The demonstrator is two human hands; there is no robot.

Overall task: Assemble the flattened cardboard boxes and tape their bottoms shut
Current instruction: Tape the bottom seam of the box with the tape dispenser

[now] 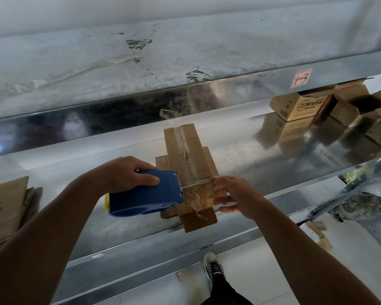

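Head view: a small box (190,170) lies on a metal shelf (262,164), its bottom flaps folded shut and facing up. Tape already runs along the centre seam from the far end toward the near edge. The left hand (128,172) is closed around a blue dispenser (145,193), thumb on top, holding it just left of the box's near end. A clear strip of tape (197,198) stretches from the dispenser across the near end of the box. The right hand (233,194) is partly open, fingers spread, pressing the strip's free end against the box's right side; it grips nothing else.

On progress, this box looks nearly done: seam taped, with the cross strip still to be cut and smoothed down. Several assembled boxes (299,106) stand at the shelf's far right. A stack of flats (7,205) lies at the left edge, so more boxes seem left to fold and tape. A shoe (213,267) shows on the floor below.
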